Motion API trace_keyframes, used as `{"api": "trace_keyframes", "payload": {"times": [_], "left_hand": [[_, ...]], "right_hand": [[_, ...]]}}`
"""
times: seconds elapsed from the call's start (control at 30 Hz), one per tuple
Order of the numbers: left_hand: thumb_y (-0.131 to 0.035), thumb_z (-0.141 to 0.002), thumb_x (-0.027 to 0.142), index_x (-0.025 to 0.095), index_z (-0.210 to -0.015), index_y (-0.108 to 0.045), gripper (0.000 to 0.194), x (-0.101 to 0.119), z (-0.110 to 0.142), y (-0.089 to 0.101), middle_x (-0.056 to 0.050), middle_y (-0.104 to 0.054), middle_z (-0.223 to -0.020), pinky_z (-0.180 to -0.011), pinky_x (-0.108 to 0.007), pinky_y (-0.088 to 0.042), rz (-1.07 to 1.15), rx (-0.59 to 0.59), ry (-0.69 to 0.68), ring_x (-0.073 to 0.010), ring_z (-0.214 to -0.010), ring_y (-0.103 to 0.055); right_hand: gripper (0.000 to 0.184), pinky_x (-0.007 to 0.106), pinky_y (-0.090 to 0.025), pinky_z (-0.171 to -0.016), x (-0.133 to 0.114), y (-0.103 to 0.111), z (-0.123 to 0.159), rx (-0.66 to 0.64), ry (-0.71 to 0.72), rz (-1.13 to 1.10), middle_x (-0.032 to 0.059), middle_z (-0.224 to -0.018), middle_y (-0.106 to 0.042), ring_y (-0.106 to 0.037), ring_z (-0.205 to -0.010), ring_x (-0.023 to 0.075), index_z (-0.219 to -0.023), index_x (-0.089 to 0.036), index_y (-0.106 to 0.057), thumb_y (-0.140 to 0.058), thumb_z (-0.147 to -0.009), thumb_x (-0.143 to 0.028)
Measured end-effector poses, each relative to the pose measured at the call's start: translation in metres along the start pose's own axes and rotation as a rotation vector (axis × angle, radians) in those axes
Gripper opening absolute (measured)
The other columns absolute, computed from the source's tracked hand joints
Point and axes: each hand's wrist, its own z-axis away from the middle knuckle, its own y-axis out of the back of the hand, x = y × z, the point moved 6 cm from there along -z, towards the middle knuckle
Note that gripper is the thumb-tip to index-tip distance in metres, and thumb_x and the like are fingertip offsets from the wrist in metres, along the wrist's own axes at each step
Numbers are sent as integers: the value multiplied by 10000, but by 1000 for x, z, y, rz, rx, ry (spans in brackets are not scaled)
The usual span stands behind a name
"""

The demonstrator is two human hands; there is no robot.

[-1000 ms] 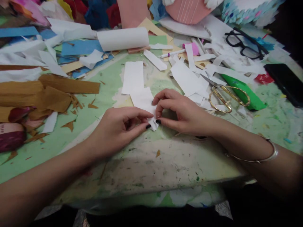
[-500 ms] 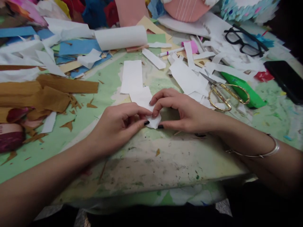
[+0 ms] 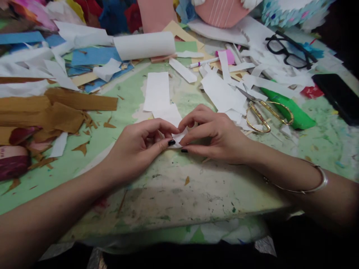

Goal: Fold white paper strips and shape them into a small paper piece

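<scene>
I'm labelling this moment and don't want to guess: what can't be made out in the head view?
All in the head view:
Small white paper: full outline, hidden by fingers of the left hand and right hand.
Maroon-and-pink item: left end, cut off by the left edge; lettering blurred.
Pink striped shape: top, cut off by the upper edge.

Dim, flat light, soft blur throughout, near-black shadow in the right-hand corners.

Left forearm (image 3: 73, 196) enters from lower left, right forearm (image 3: 276, 164) from lower right, both angled inward. Left hand (image 3: 141, 144) and right hand (image 3: 217, 134) nearly meet at the fingertips, fingers bent in a pinch, thumbs lowest, thumbnails dark.
</scene>
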Motion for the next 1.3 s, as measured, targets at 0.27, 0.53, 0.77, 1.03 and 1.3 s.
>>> {"api": "trace_keyframes", "payload": {"times": [0.27, 0.53, 0.77, 1.03, 1.3], "left_hand": [[-702, -769, 348, 191, -967, -647, 258, 6, 1, -4, -1, -647, -766, -495, -205, -394, 16, -67, -65, -80, -535, -493], [-596, -826, 193, 214, -805, -669, 79, 12, 3, -5, 16, -614, -712, -506, -201, -369, -114, -50, -162, -70, -535, -480], [-588, -797, 155, 212, -788, -663, 94, 10, 3, -5, 12, -611, -741, -501, -201, -361, -113, -112, -191, -66, -529, -452], [-603, -781, 134, 191, -813, -701, 118, 9, 3, -3, -31, -620, -991, -554, -189, -384, -133, -215, -277, -57, -598, -457], [-556, -838, 149, 172, -870, -700, 150, 6, 2, -3, -42, -681, -905, -568, -181, -403, -25, -296, -269, -82, -670, -553]], "right_hand": [[92, 333, -435, -792, -1, 0, 0, -9, -26, -32, 45, -922, -661, -553, -876, 167, -784, -205, -705, -633, -829, -239], [49, 350, -431, -819, 2, 2, 0, -41, -23, -33, 42, -922, -674, -559, -883, 176, -749, -195, -683, -654, -788, -189], [70, 369, -413, -872, 3, 7, 2, -126, -11, -47, 37, -960, -666, -544, -942, 190, -757, -204, -673, -634, -773, -147], [98, 362, -402, -892, 1, 7, 3, -208, 30, -41, 50, -1020, -648, -531, -979, 187, -811, -189, -687, -609, -793, -133], [139, 310, -417, -804, -5, 6, 2, -284, 47, -63, 52, -879, -666, -522, -876, 168, -866, -162, -696, -584, -814, -98]]}}
